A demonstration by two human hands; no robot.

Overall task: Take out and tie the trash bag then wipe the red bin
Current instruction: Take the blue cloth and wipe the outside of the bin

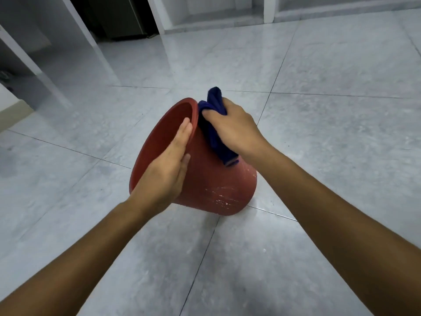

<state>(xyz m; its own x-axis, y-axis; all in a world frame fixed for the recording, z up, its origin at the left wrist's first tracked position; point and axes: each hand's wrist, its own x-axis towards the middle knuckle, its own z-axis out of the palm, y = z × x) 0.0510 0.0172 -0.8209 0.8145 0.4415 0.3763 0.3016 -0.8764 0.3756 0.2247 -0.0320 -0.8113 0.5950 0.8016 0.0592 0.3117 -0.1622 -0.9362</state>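
The red bin (216, 188) is tilted on the grey tiled floor, its mouth facing up and to the left, with whitish scuff marks low on its outer wall. My left hand (166, 172) grips the near rim, fingers reaching inside the mouth and thumb outside. My right hand (234, 126) presses a dark blue cloth (216, 131) against the upper outer wall just below the rim. The bin's inside shows no bag. No trash bag is in view.
Grey marble-look floor tiles (319, 167) spread all around the bin. White pillars or furniture legs (75, 28) stand at the far left, and a dark doorway opening (118, 17) lies at the top. A white wall base (268, 10) runs along the back.
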